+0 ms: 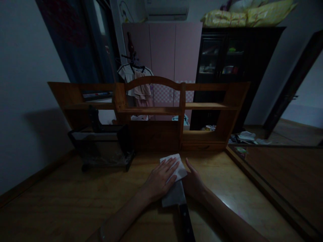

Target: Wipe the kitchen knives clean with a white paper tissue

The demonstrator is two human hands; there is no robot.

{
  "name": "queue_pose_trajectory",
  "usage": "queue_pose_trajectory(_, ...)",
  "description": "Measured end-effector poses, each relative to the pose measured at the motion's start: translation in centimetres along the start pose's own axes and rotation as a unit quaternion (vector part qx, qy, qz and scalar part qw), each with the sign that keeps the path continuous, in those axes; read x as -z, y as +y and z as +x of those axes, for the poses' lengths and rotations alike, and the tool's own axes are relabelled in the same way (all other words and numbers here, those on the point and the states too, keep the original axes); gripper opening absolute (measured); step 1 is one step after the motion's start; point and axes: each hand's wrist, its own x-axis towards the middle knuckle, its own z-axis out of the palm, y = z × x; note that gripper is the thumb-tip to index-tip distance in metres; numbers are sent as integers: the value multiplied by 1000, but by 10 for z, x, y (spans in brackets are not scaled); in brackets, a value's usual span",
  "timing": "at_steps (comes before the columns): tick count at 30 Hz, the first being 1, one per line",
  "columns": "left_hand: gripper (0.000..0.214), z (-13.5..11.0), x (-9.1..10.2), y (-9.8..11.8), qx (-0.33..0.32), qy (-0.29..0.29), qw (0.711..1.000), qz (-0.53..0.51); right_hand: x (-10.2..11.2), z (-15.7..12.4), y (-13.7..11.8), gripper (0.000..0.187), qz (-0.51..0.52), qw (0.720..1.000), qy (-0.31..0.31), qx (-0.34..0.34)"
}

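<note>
A cleaver [173, 195] with a broad grey blade and a black riveted handle [186, 223] points away from me, its handle toward the bottom edge. A folded white tissue [181, 170] covers the far part of the blade. My left hand [163, 179] lies flat on the tissue, fingers stretched out and pressing it against the blade. Just right of the blade is my right hand [194, 183], its thumb raised. The other right fingers are hidden beside or under the tissue and blade, so their grip does not show.
Beneath is a yellowish wooden tabletop [101, 191]. A wooden shelf unit [151, 109] runs along its back. At the back left stands a dark rack or case [101, 148] with a black handle-like piece on top. A raised wooden edge [264, 188] borders the right side.
</note>
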Motion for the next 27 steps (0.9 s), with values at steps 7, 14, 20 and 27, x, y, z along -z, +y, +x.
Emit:
queue_pose_trajectory(7, 51, 0, -1, -2, 4, -1, 1000, 14, 3, 1, 0, 67, 1, 1000, 15, 6)
queue_pose_trajectory(14, 49, 0, -2, -4, 18, 0, 1000, 26, 7, 2, -1, 69, 18, 1000, -3, 7)
queue_pose_trajectory(20, 45, -2, -5, -8, 48, 9, 998, 28, 12, 1, -7, 68, 13, 999, 2, 29)
queue_pose_trajectory(27, 45, -3, 0, -1, -36, -40, 999, -5, 15, 1, -8, 59, -10, 999, 18, 47)
